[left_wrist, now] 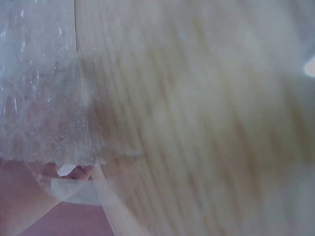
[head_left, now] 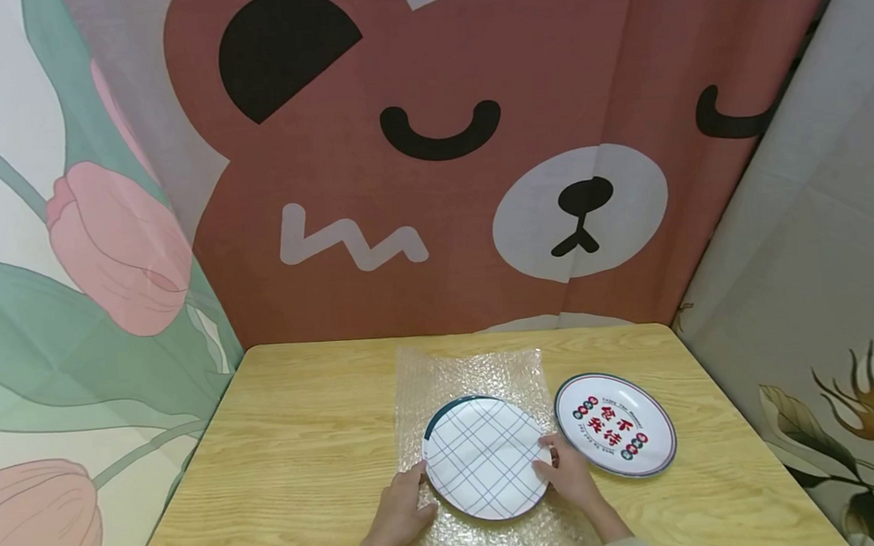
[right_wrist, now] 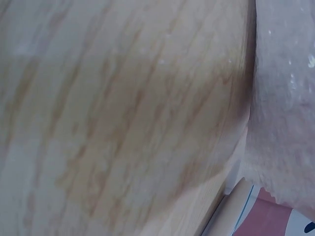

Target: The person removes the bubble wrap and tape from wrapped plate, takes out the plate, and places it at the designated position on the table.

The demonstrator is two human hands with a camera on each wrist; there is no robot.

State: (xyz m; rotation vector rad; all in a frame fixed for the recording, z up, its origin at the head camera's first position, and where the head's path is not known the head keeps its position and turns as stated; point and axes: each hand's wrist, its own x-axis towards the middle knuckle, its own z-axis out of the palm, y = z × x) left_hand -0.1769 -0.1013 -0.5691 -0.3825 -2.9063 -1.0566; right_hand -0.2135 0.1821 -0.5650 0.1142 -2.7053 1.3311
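Left hand (head_left: 401, 511) and right hand (head_left: 572, 477) grasp opposite edges of blue-grid plate (head_left: 484, 459) over bubble wrap (head_left: 469, 373) on desk (head_left: 305, 448); red-lettered plate (head_left: 616, 426) just beside, to right.

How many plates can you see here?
2. A blue-grid plate is over the bubble wrap; a red-lettered plate lies on the wooden table to its right. Another could be hidden beneath the blue-grid plate.

This looks like a small curtained booth indoors. A bear-print curtain (head_left: 545, 74) hangs behind the wooden table (head_left: 291, 466), and flowered curtains (head_left: 804, 250) line both sides.
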